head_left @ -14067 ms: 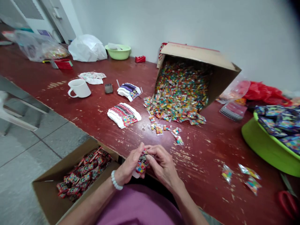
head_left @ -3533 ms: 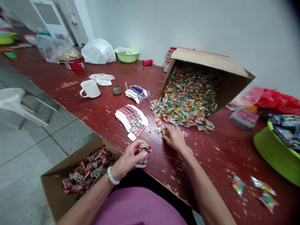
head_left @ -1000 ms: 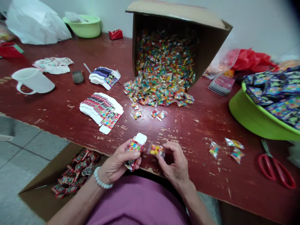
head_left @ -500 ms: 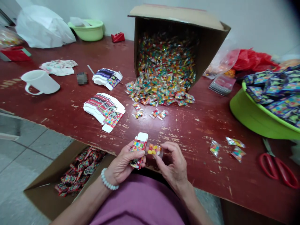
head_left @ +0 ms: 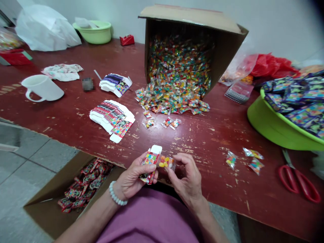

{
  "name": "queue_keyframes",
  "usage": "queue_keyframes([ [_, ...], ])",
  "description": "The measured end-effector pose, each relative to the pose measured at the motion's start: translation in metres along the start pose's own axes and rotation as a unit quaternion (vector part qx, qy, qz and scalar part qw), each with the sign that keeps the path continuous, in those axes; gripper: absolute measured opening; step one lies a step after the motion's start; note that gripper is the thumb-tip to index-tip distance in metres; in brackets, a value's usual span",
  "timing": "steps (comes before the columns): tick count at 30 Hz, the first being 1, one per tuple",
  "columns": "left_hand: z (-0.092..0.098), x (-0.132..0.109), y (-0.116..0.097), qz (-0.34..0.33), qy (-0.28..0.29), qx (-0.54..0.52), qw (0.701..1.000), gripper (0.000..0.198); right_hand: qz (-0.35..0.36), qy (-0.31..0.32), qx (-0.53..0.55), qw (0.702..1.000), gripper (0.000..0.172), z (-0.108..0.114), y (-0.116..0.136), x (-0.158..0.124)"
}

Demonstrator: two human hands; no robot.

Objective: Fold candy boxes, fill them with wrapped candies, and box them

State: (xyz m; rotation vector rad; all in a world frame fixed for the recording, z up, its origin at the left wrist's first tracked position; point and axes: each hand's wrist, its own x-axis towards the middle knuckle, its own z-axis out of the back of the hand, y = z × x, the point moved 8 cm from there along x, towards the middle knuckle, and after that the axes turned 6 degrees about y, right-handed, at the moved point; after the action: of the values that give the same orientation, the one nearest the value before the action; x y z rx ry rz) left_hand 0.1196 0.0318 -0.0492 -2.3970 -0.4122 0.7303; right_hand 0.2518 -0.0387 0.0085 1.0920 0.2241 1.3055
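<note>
Here the left hand [head_left: 133, 179] curls around a small printed red carton [head_left: 151, 164], fingers pressed to its side, while the right hand [head_left: 186, 177], wrist bent, pinches a clear candy packet [head_left: 166, 162], apparently touching the carton's white flap, both just above the front edge of the red table [head_left: 202, 135].

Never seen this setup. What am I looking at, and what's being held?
There's no machine: these are a person's bare hands, filmed by a head-worn camera looking down, so every picture comes from that one view. The left hand holds a small red printed carton with its flap open. The right hand pinches a clear sachet of colourful sweets. On the red table are a tipped cardboard box spilling sachets and a stack of flat carton blanks. Below the table edge, a lower box holds red cartons.
</note>
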Motion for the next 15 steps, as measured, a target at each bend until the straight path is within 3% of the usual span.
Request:
queue_keyframes([
  [10,0.006,0.002,0.0,0.003,-0.021,0.008,1.0,0.039,-0.009,-0.005,-0.001,1.0,0.022,-0.001,-0.001,0.0],
  [15,0.017,-0.002,-0.014,-0.027,-0.077,0.019,0.997,0.041,-0.033,0.01,-0.065,0.997,0.022,0.008,-0.032,0.003],
])
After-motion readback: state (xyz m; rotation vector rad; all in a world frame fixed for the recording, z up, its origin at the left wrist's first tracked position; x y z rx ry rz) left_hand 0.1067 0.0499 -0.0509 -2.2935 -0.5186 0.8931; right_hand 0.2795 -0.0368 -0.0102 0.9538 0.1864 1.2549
